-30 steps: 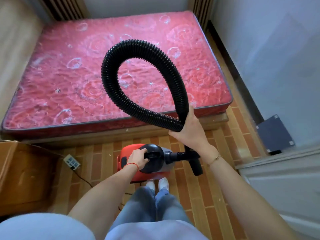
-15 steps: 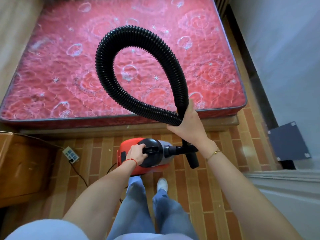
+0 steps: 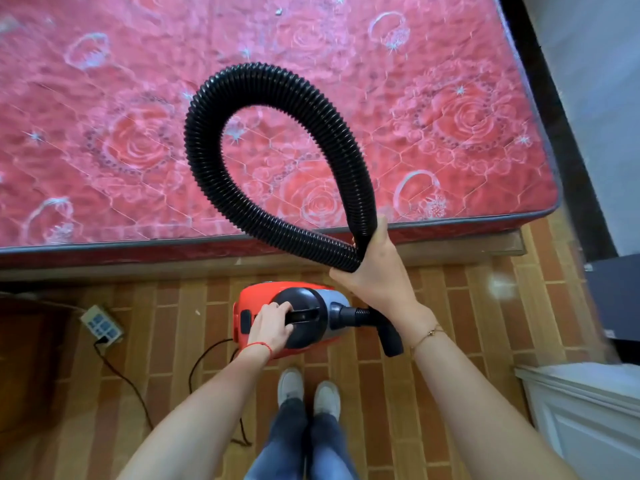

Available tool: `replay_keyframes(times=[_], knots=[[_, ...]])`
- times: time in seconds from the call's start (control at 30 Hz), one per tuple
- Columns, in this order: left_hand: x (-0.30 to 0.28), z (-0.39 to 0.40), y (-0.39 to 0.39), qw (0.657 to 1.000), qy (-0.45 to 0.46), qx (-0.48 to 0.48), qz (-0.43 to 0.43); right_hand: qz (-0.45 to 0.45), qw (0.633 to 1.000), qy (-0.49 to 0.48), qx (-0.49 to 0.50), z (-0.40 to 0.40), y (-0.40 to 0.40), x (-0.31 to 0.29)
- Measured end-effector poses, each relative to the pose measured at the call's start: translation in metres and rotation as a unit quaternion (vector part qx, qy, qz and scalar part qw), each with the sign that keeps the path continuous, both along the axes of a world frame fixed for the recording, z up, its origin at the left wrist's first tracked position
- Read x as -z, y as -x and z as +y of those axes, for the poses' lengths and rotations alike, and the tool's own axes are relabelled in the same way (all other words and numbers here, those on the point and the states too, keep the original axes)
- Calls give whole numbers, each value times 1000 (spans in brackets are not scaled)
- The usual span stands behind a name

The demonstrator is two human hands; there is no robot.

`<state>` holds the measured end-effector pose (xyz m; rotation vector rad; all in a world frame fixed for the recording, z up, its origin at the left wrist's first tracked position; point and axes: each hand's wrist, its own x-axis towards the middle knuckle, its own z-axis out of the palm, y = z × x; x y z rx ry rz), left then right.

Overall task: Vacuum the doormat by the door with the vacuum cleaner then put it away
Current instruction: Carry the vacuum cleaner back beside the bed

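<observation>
A small red, black and grey vacuum cleaner (image 3: 311, 299) hangs just above the brick-pattern floor in front of my feet. My left hand (image 3: 272, 325) grips its black top handle. Its ribbed black hose (image 3: 207, 161) curls up in a big loop over the bed. My right hand (image 3: 375, 268) is closed around both crossing strands of the loop. The black nozzle end (image 3: 391, 337) hangs below that hand. No doormat is in view.
A bed with a red rose-pattern mattress (image 3: 104, 116) fills the top. A power strip (image 3: 101, 323) lies on the floor at the left, with a dark cord (image 3: 207, 355) running to the vacuum. A wooden cabinet (image 3: 31, 368) stands left, a white door (image 3: 588, 417) lower right.
I have stepped closer to the bed, and my view has tilted down. Both hands keep the same grips on the handle and the hose loop.
</observation>
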<state>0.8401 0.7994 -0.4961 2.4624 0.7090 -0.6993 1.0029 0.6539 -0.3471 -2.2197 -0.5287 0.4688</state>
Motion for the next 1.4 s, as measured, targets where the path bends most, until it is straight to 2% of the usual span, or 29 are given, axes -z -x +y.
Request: replay_keyframes(times=[0.27,0.6,0.93,1.4], knots=[[126,25,-21,1000,13,6,26,20,999,42,0,34,-23,131],[220,39,-25,999,4,-15,50,27,999,41,5,48,-32,224],[259,39,-29,999,-4,-2,45,27,999,20,23,49,-38,268],[258,36,-33,997,-23,31,59,-4,998,56,12,69,-33,275]])
